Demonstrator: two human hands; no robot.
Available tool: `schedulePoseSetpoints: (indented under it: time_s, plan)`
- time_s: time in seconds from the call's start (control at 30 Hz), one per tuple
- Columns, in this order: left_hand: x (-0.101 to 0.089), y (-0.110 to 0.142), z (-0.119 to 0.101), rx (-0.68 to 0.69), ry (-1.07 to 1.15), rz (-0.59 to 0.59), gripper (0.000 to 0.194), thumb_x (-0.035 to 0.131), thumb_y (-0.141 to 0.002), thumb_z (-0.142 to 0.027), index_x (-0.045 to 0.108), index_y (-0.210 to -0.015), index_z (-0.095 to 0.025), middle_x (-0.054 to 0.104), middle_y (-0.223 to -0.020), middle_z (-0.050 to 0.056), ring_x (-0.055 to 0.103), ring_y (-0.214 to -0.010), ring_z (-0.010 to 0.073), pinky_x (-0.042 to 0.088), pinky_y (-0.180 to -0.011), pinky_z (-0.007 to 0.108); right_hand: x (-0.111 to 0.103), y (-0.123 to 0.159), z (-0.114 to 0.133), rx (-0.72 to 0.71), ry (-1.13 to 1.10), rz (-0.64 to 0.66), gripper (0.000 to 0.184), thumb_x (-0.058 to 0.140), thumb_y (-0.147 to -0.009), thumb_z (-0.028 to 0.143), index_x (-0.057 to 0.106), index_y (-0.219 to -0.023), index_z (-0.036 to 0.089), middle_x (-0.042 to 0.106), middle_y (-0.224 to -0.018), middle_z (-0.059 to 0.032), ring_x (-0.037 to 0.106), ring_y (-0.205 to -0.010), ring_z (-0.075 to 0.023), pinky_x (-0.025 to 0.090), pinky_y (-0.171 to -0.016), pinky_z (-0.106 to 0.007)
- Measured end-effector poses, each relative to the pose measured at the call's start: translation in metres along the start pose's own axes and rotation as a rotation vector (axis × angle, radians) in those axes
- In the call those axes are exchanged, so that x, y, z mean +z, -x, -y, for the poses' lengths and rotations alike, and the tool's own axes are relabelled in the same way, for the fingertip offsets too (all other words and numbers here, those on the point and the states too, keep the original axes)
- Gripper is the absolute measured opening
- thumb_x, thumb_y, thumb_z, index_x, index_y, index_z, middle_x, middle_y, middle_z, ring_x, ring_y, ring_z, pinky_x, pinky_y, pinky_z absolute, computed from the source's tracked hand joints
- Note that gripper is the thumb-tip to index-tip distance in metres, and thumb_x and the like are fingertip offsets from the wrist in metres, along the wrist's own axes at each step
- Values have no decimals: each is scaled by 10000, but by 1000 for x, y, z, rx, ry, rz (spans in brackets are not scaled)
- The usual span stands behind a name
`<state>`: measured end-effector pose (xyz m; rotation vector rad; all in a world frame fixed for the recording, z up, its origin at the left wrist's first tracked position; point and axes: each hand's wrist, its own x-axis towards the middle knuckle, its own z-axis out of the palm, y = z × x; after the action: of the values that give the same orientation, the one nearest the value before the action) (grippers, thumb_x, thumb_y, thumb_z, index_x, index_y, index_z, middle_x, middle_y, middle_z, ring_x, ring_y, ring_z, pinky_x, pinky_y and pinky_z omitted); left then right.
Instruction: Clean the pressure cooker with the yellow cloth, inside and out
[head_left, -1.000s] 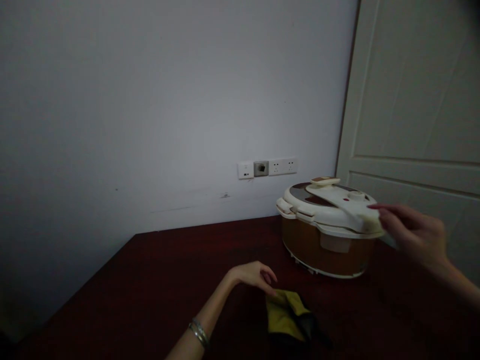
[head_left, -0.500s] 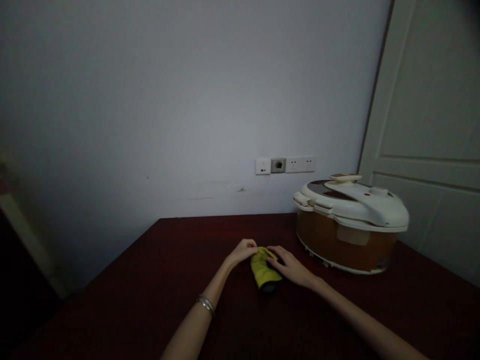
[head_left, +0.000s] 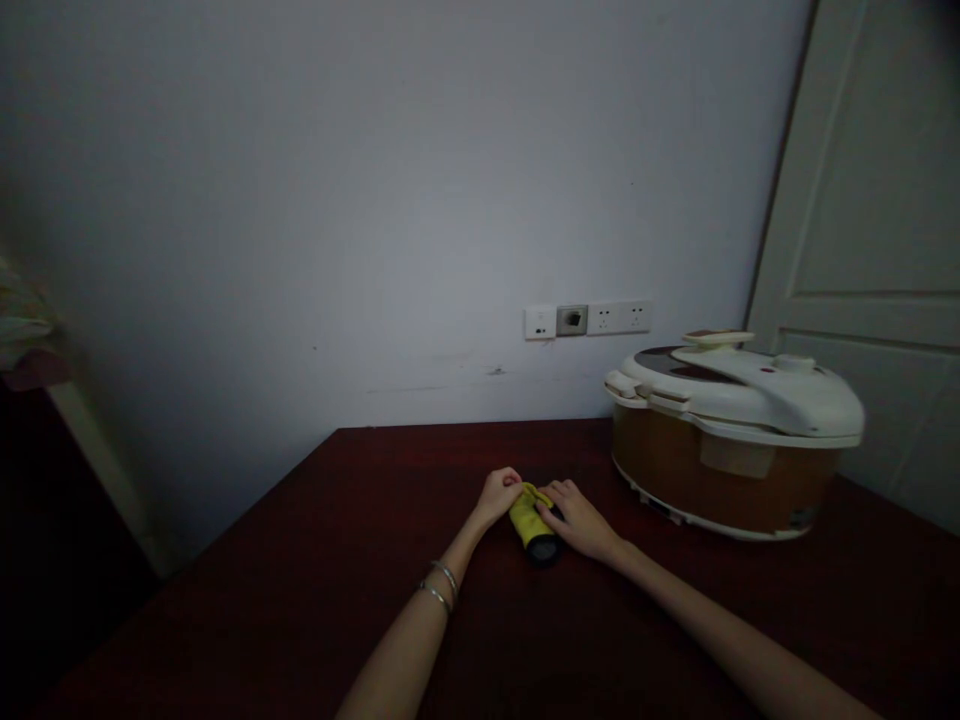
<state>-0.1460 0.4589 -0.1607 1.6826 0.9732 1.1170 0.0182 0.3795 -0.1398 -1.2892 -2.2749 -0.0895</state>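
Note:
A yellow cloth (head_left: pixel 529 522) lies around a dark, round-ended object (head_left: pixel 543 548) on the dark red table. What kind of object is inside I cannot make out. My left hand (head_left: pixel 499 495), with two bangles at the wrist, pinches the far left edge of the cloth between thumb and fingertips. On the right side, my right hand (head_left: pixel 581 520) grips the cloth, its thumb lying over the top and its fingers curled behind the far edge. Some of the fingers are partly hidden.
A white and brown electric cooker (head_left: pixel 731 440) with a lid stands at the right of the table (head_left: pixel 420 450). Behind is a pale wall with several sockets (head_left: pixel 589 320). A pale door (head_left: pixel 885 220) is at the far right. Some cloth (head_left: pixel 26 315) shows at the left edge.
The yellow cloth now looks narrower and more tightly gathered, and more of the dark round end shows. Both hands stay on it. The whole view has shifted slightly.

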Motion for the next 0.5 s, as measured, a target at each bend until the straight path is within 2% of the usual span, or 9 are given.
schedulePoseSetpoints:
  time_s: [0.3, 0.5]
  plan:
    - [-1, -2, 1, 7, -36, 5, 60, 482, -637, -114, 533, -634, -146, 491, -560, -44, 444, -537, 90, 323, -524, 205, -1, 0, 0, 22, -27, -1, 330, 414, -904, 335, 609, -1079, 136, 617, -968, -107, 502, -916, -230, 411, -859, -397]
    - [1, -1, 0, -18, -97, -3, 74, 490, -657, -90, 541, -671, -142, 506, -572, -37, 471, -550, 95, 348, -531, 202, -3, -3, -6, 180, -259, -36, 355, 434, -880, 393, 650, -1026, 153, 658, -980, -89, 557, -910, -230, 421, -851, -376]
